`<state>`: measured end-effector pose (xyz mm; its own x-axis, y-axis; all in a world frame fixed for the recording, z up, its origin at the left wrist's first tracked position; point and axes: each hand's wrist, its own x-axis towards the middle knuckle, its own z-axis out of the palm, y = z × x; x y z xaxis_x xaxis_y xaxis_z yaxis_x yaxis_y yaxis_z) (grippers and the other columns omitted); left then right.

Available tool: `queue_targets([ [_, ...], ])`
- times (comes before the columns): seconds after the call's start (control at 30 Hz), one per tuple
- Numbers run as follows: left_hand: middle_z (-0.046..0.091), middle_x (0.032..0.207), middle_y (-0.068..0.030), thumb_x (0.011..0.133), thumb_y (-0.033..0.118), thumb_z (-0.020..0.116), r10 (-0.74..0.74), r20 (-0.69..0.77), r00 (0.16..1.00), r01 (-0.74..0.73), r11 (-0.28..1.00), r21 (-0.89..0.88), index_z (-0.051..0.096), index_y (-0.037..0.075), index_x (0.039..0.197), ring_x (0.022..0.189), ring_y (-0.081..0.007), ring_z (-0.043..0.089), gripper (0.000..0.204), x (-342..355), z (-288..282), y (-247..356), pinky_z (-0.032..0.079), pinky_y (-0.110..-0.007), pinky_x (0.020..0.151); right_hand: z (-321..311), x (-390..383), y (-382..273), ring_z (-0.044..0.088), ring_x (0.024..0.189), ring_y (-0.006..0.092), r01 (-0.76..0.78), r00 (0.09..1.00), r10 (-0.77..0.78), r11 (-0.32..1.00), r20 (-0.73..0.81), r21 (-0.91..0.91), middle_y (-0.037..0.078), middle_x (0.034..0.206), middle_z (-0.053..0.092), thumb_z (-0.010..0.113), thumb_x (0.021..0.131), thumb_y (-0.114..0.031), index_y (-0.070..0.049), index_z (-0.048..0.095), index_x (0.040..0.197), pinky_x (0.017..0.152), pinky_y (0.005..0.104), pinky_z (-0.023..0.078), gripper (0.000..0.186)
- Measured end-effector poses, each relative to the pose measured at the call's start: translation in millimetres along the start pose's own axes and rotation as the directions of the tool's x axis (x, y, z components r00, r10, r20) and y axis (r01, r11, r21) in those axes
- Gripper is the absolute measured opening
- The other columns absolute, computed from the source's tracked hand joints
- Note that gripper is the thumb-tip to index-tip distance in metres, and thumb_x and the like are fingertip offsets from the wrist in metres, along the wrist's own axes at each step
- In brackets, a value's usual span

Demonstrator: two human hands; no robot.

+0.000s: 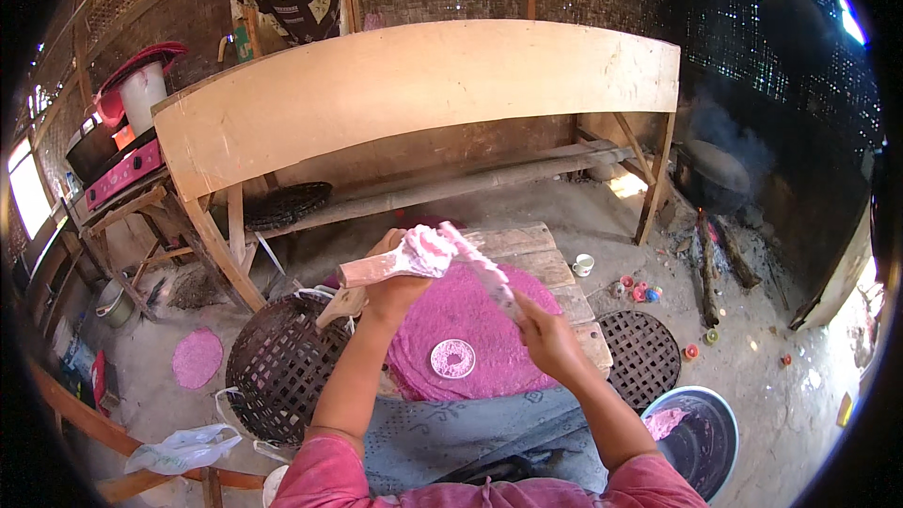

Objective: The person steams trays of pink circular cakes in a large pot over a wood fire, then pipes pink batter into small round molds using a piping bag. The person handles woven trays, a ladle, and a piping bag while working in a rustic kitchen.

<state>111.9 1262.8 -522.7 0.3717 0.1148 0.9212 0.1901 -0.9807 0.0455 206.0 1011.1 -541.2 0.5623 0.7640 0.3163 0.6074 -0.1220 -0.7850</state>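
My left hand [393,290] is closed round a wooden paddle [367,269], whose broad end carries a lump of sticky pink dough [429,248]. In my right hand [550,337] is a flat spatula [491,278], smeared with the same dough; its far end is at the lump. Below both hands a large round pink sheet [508,353] covers much of a low wooden table [522,245]. On that sheet lies a small white ring [452,358] with pink dough inside. A second wooden handle [340,307] shows beside my left wrist; its other end is hidden.
Woven baskets [287,357] and a woven tray [640,353] flank the table. A dark basin [696,442] with dough stands right. A white cup [583,265] and small colourful lids [640,292] sit on the floor. Behind, a long bench [423,75] spans the room; a pot [713,169] smokes over fire.
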Motion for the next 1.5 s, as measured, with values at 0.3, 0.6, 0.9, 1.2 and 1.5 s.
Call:
queue_targets([
  [0.3,0.056,0.074,-0.0053,0.065,0.025,0.068,-0.022,0.063,0.998,0.02,0.999,0.024,0.056,0.013,0.075,0.071,-0.0257,0.057,0.019,-14,16,-6,0.046,-0.038,0.058,41,-21,-3,0.057,0.051,0.0239,0.006,0.989,-0.044,0.965,0.139,0.264,0.015,0.069,0.059,0.044,0.095,-0.012,-0.002,0.048,0.127,0.047,0.0356,0.043,0.034],
  [0.6,0.045,0.066,-0.0051,0.07,0.023,0.06,0.225,0.185,0.957,-0.263,0.942,0.21,0.046,0.012,0.07,0.06,-0.0209,0.053,0.018,5,-14,-25,0.042,-0.033,0.052,-63,36,-6,0.029,0.042,0.0053,-0.784,0.469,0.336,0.584,0.816,0.21,-0.002,0.06,0.041,0.042,0.098,-0.033,-0.016,0.05,0.123,0.034,0.0222,0.023,0.032],
  [0.9,0.055,0.07,-0.0033,0.064,0.03,0.069,-0.145,0.549,0.823,0.524,0.566,-0.636,0.055,0.014,0.071,0.066,-0.0231,0.058,0.023,-22,21,4,0.046,-0.035,0.059,-32,21,-69,0.059,0.054,0.011,0.604,0.722,-0.449,0.037,0.527,-0.796,0.0,0.062,0.057,0.051,0.084,-0.013,-0.004,0.053,0.113,0.039,0.0254,0.046,0.03],
  [1.2,0.061,0.088,-0.0048,0.063,0.022,0.078,-0.076,0.385,0.92,0.216,0.917,-0.335,0.058,0.008,0.093,0.082,-0.0189,0.06,0.038,-38,0,-42,0.048,-0.031,0.074,-82,10,-98,0.061,0.051,0.0156,0.548,0.789,-0.394,0.102,0.472,-0.83,0.003,0.062,0.057,0.053,0.082,-0.014,-0.004,0.051,0.119,0.039,0.0277,0.046,0.038],
  [1.5,0.052,0.071,-0.0088,0.067,0.03,0.07,0.145,0.244,0.959,-0.098,0.976,-0.197,0.054,0.008,0.076,0.06,-0.0283,0.054,0.029,1,-23,11,0.044,-0.039,0.052,-51,38,-93,0.061,0.05,0.0164,0.655,0.681,-0.541,0.149,0.493,-0.741,0.004,0.061,0.059,0.053,0.082,-0.014,-0.003,0.055,0.096,0.038,0.0272,0.045,0.018],
])
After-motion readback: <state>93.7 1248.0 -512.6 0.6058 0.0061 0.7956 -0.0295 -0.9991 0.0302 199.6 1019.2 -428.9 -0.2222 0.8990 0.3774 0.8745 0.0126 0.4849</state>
